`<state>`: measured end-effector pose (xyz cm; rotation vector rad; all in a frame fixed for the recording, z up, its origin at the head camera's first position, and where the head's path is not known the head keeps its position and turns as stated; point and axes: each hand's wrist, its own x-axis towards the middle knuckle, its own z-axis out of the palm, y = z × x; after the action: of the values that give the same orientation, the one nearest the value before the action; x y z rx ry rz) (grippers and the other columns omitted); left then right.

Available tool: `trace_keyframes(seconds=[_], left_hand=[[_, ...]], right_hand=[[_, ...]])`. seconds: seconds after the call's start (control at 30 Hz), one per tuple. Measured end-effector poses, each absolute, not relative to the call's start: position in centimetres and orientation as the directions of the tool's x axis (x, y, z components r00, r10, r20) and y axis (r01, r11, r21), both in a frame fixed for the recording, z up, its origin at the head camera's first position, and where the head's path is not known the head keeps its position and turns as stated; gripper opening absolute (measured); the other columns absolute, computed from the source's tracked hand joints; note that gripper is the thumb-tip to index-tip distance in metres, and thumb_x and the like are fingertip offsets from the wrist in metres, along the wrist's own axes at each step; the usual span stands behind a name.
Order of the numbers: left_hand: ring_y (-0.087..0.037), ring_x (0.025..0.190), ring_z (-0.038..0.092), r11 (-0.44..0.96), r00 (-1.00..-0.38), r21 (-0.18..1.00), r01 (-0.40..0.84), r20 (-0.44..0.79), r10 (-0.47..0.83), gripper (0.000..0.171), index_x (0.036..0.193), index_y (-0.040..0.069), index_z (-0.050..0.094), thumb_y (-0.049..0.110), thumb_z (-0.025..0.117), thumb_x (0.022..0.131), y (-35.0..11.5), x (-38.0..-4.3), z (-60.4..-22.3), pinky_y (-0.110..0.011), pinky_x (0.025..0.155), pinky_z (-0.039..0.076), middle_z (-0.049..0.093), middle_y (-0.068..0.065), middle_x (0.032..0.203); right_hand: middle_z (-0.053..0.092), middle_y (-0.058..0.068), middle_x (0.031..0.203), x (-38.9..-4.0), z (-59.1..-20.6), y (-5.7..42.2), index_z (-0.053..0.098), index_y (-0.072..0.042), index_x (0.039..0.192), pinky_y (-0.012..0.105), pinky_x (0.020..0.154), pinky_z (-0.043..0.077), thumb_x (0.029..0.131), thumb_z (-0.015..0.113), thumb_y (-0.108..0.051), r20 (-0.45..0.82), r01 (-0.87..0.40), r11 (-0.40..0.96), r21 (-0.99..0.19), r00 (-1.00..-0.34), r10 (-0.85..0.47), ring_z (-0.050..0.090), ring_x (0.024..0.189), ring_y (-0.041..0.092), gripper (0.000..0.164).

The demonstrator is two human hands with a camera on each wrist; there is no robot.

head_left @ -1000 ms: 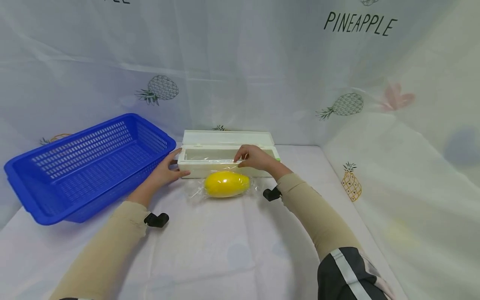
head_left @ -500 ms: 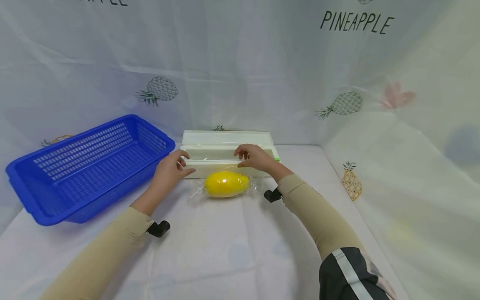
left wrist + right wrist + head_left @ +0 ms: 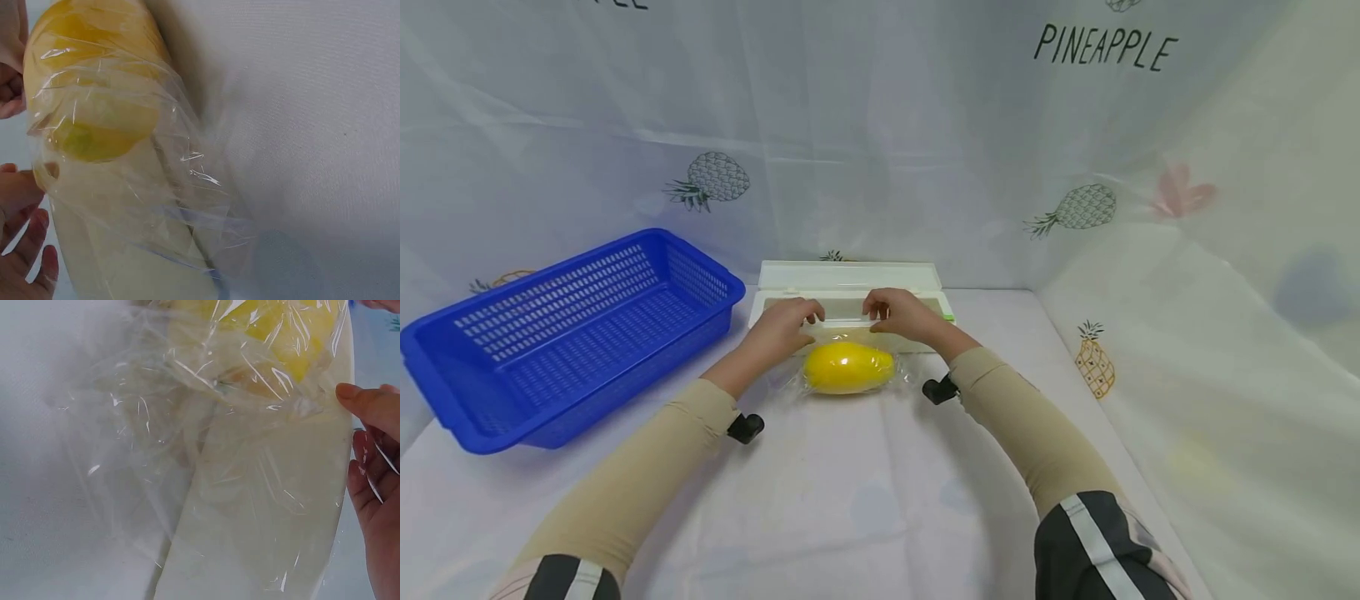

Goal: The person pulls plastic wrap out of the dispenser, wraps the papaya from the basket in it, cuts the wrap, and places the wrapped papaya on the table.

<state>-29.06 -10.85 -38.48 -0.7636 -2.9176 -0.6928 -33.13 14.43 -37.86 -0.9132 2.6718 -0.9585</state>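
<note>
Yellow fruit (image 3: 848,367) in clear film (image 3: 144,419) is lying between the left hand (image 3: 778,327) and right hand (image 3: 906,317), just on their near side; both are bending their fingers at the near edge of a white box (image 3: 850,274); whether either is pinching the film is unclear.

On the worktop (image 3: 820,500), the box (image 3: 842,323) lies crosswise, its lid (image 3: 850,273) at the back and the curtain (image 3: 880,150) behind that. The fruit (image 3: 850,368) lies before the box, under film (image 3: 206,178) that spreads beyond both its ends. The basket (image 3: 587,333) stands left of both, its right end near the box.
</note>
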Motion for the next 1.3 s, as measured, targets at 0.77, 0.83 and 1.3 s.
trace_keyframes(seconds=[0.77,0.83,1.3], left_hand=[[-0.026,0.084,0.058,0.750,-0.917,0.544,0.377,0.110,0.382,0.023,0.114,0.005,0.067,0.005,0.068,0.091,-11.5,-29.6,-37.9,-0.037,0.076,0.052,0.066,-0.007,0.092],[-0.026,0.084,0.059,0.756,-0.919,0.538,0.374,0.103,0.382,0.024,0.114,0.003,0.070,0.007,0.069,0.090,-11.5,-29.4,-37.7,-0.037,0.077,0.052,0.067,-0.008,0.091],[-0.032,0.105,0.062,0.688,-0.900,0.616,0.385,0.085,0.428,0.003,0.084,0.010,0.075,0.011,0.075,0.087,-11.9,-27.0,-38.0,-0.046,0.094,0.049,0.070,-0.009,0.109]], right_hand=[[0.050,0.006,0.126,-30.6,-37.7,14.7,0.061,-0.006,0.131,0.036,0.103,0.039,0.069,0.088,-0.042,-0.020,-0.641,0.661,-0.389,-0.712,-0.702,0.046,0.117,0.023,0.077],[0.050,0.006,0.127,-30.2,-38.0,14.8,0.060,-0.005,0.132,0.036,0.103,0.039,0.070,0.088,-0.039,0.008,-0.647,0.665,-0.373,-0.719,-0.695,0.046,0.117,0.023,0.075],[0.057,0.006,0.123,-28.1,-40.2,14.8,0.068,-0.001,0.120,0.027,0.097,0.047,0.081,0.081,-0.015,0.218,-0.699,0.610,-0.373,-0.705,-0.675,0.056,0.113,0.021,0.043]])
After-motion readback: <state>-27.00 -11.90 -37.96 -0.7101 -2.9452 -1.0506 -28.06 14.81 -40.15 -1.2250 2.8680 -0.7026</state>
